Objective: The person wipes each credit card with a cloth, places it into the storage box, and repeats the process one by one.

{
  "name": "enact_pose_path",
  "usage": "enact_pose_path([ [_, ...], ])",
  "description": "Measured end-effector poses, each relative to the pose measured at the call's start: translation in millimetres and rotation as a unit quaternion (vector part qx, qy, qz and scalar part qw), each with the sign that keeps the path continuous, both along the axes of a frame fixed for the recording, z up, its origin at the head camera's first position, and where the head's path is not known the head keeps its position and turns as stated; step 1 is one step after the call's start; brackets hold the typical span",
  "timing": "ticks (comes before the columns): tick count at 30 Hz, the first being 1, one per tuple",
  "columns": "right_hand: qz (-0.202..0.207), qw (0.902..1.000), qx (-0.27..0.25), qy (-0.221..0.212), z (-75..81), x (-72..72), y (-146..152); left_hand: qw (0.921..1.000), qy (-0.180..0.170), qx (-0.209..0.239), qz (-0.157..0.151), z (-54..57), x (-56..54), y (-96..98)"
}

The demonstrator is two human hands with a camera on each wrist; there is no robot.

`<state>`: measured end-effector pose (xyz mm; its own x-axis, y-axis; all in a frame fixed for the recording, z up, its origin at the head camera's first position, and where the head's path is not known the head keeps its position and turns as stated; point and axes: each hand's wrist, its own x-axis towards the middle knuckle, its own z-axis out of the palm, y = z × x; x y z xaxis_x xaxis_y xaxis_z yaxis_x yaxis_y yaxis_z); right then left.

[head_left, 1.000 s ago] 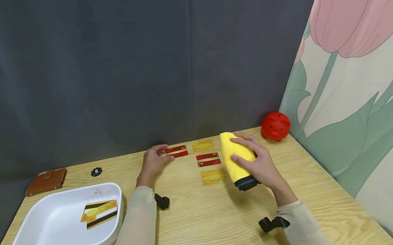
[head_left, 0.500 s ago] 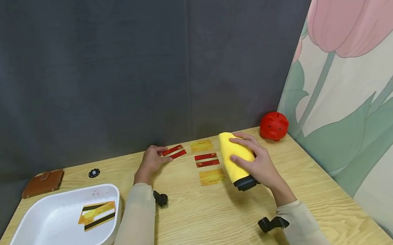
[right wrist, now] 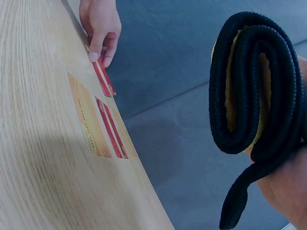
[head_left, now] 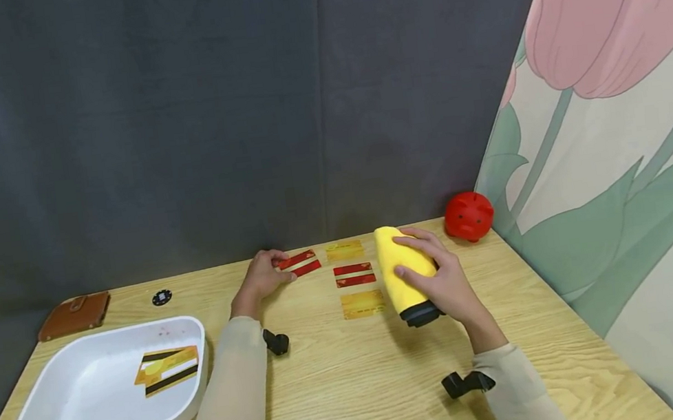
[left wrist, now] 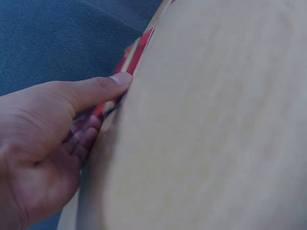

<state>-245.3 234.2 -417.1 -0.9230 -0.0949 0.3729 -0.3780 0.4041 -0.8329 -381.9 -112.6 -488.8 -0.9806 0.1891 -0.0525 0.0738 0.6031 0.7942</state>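
At the back of the table my left hand (head_left: 261, 275) pinches the left end of a red-striped card (head_left: 300, 257), which lies at a slight slant. In the left wrist view the thumb lies over this card (left wrist: 140, 50), with the other fingers curled at its edge. My right hand (head_left: 443, 279) grips a rolled yellow towel (head_left: 399, 279) with black edging; its coiled end (right wrist: 219, 96) fills the right wrist view. Between the hands lie a second red-striped card (head_left: 355, 280) and two gold cards, one behind it (head_left: 344, 251) and one in front (head_left: 364, 304).
A white plastic tray (head_left: 90, 397) at the left holds several gold cards (head_left: 168, 371) with black stripes. Behind it are a brown leather wallet (head_left: 77, 314) and a black poker chip (head_left: 161, 297). A red piggy bank (head_left: 469, 216) stands at the back right, near the flowered wall.
My left fingers have taken hold of the red-striped card's end, and the card has turned from nearly straight to slanted. The right hand and towel have hardly moved.
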Motion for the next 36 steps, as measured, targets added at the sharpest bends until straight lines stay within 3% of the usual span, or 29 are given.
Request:
enact_pose_path([
  [7,-0.001,1.0000,0.006,0.000,-1.9,-1.1,-3.1,0.9977,0.061,0.022,0.018,-10.6,7.9,-1.9],
  [15,0.006,0.9999,0.009,-0.003,-2.4,-1.3,-7.9,0.9891,0.083,0.116,0.037,-10.1,30.3,-3.4],
  [22,0.009,0.9999,0.010,0.007,-0.9,-2.7,-7.5,0.9701,0.105,0.216,0.035,10.9,52.4,9.3],
  [25,0.012,0.9999,0.009,0.007,-0.8,-4.3,-8.3,0.9672,0.110,0.227,0.035,18.9,62.5,11.7],
  [30,0.018,0.9998,0.007,0.004,-1.8,-3.2,-11.8,0.9600,0.120,0.246,0.060,28.4,85.1,12.0],
  [36,0.027,0.9996,0.008,0.007,-2.4,-1.5,-18.8,0.9487,0.127,0.277,0.086,32.8,113.0,13.4],
])
